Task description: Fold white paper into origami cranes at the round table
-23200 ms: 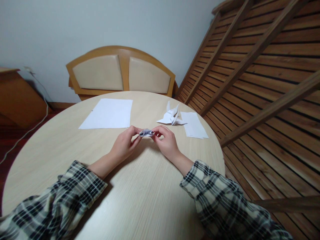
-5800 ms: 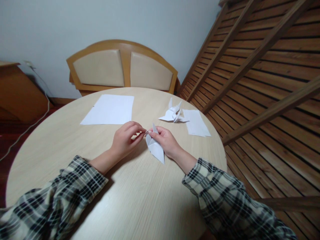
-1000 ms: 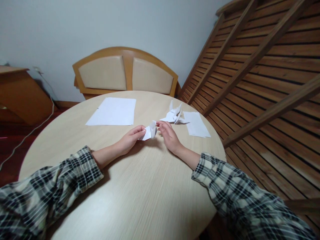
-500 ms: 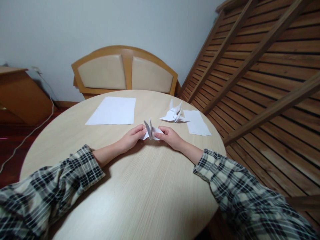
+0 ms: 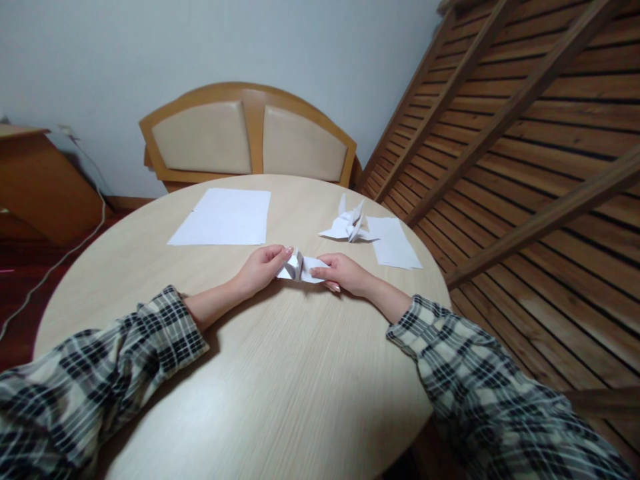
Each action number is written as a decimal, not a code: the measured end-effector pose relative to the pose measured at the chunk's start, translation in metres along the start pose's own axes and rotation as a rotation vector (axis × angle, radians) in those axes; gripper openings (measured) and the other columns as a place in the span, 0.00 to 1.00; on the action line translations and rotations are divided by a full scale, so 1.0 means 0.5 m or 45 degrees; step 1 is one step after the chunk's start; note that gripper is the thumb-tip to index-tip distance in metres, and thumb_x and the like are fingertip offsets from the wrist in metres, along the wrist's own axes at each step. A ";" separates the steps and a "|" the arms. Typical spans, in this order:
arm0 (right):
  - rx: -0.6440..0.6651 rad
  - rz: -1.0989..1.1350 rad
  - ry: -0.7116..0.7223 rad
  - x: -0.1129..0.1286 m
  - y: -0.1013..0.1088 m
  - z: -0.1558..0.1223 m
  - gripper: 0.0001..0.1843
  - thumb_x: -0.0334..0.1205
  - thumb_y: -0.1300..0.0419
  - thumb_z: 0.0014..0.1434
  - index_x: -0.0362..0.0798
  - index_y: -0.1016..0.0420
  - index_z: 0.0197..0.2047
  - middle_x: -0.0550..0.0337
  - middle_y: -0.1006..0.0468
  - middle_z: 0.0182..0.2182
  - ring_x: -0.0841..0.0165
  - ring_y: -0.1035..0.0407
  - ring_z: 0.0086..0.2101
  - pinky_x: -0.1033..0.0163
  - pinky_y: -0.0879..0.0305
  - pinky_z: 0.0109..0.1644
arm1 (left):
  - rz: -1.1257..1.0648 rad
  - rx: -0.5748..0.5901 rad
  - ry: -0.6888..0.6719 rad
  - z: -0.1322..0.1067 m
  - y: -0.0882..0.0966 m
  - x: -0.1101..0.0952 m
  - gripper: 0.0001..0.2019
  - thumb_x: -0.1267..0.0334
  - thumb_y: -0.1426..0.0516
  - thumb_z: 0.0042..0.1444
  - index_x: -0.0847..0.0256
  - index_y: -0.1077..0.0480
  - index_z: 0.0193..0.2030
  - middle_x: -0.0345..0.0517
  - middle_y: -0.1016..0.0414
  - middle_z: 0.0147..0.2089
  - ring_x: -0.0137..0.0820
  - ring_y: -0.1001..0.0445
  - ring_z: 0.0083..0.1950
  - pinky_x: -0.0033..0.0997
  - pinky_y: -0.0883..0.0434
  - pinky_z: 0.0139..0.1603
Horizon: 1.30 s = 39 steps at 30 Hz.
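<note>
Evidently my left hand (image 5: 261, 270) and right hand (image 5: 347, 275) share one small origami piece (image 5: 309, 265), each pinching an end with the thumb uppermost, presumably so the paper stays taut and its raised middle free. It sits between them, over the round table (image 5: 280, 373); whether it touches the wood I can't tell. It's white, flat under my right thumb, with curled, grey-shaded flaps standing nearer my left. Beyond, a spiky, crane-like paper figure (image 5: 345, 225) rests just beside some narrow sheets (image 5: 395, 243); larger white sheets (image 5: 220, 217) lie to the left, all apparently set back for elbow room.
</note>
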State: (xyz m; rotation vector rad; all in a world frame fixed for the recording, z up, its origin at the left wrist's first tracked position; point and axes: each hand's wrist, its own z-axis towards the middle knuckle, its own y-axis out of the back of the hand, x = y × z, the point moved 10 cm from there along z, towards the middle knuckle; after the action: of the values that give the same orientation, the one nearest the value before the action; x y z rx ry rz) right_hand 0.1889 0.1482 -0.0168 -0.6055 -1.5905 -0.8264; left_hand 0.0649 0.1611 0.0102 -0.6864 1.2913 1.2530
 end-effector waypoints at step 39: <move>-0.037 0.128 0.055 0.010 0.013 0.005 0.15 0.49 0.39 0.60 0.46 0.33 0.31 0.71 0.38 0.13 0.78 0.47 0.15 0.70 0.52 0.18 | 0.258 -0.269 -0.070 -0.011 0.069 -0.027 0.17 0.55 0.48 0.61 0.59 0.37 0.23 0.37 0.41 0.22 0.26 0.44 0.24 0.29 0.45 0.24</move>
State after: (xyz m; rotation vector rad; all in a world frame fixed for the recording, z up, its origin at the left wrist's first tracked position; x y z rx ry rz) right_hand 0.1913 0.1538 -0.0107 -0.6787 -1.4987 -0.7834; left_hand 0.0334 0.1610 0.0306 -0.6769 1.2165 1.5793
